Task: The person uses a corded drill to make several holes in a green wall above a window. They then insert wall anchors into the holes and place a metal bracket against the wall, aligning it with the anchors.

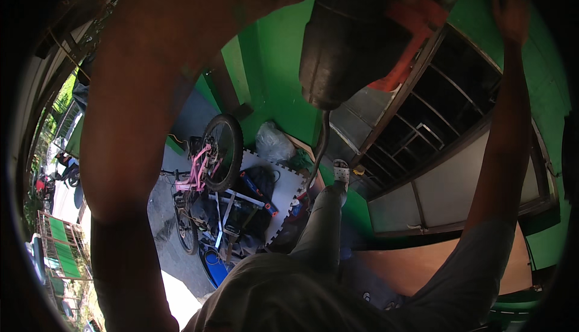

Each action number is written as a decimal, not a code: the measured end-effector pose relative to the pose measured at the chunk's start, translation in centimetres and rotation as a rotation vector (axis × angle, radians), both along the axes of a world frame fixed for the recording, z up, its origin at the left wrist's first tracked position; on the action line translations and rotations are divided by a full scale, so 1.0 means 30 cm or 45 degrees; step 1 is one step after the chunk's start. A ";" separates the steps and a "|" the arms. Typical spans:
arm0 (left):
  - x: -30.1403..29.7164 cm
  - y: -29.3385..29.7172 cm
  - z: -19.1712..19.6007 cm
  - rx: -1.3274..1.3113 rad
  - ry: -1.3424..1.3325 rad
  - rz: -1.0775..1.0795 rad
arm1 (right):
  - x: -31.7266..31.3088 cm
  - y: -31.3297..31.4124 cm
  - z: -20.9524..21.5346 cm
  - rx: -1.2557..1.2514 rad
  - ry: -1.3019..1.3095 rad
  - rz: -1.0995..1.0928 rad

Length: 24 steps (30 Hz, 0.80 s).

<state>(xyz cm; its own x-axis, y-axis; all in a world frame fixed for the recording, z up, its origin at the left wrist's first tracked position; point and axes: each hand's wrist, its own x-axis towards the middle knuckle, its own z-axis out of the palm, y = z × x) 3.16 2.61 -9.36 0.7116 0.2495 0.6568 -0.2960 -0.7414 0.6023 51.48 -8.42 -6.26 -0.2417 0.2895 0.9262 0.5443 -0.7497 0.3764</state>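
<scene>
Your right hand [511,15] has its fingers extended at the green wall [546,69]; contact is hard to confirm. Your left hand is lost at the dark upper edge, so I cannot tell its fingers' state. The black-and-red tool [347,45] is at upper centre, working end unclear; best keep it steady, its cord [325,139] clear of your foot [342,174].
</scene>
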 end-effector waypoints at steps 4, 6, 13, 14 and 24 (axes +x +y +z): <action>-0.018 -0.035 -0.002 -0.022 -0.060 0.015 | 0.045 -0.005 0.022 0.069 -0.240 0.172; -0.029 -0.054 -0.005 -0.044 -0.085 0.020 | 0.029 -0.011 0.027 0.064 -0.242 0.188; -0.054 -0.064 -0.016 -0.148 -0.062 0.128 | -0.361 0.099 -0.394 0.761 0.543 1.160; -0.048 -0.069 -0.020 -0.168 -0.044 0.147 | -0.437 0.151 -0.508 0.762 1.059 1.704; -0.067 -0.113 -0.036 -0.420 -0.151 -0.017 | -0.760 0.277 -0.595 0.657 2.172 2.555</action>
<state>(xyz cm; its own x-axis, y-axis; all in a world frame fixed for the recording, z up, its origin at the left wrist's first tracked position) 1.15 -0.78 -10.44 0.6400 0.4532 0.6205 -0.3866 -0.5080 0.7697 28.67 -0.11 -24.10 0.6839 0.5827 0.4391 -0.1680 0.7114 -0.6824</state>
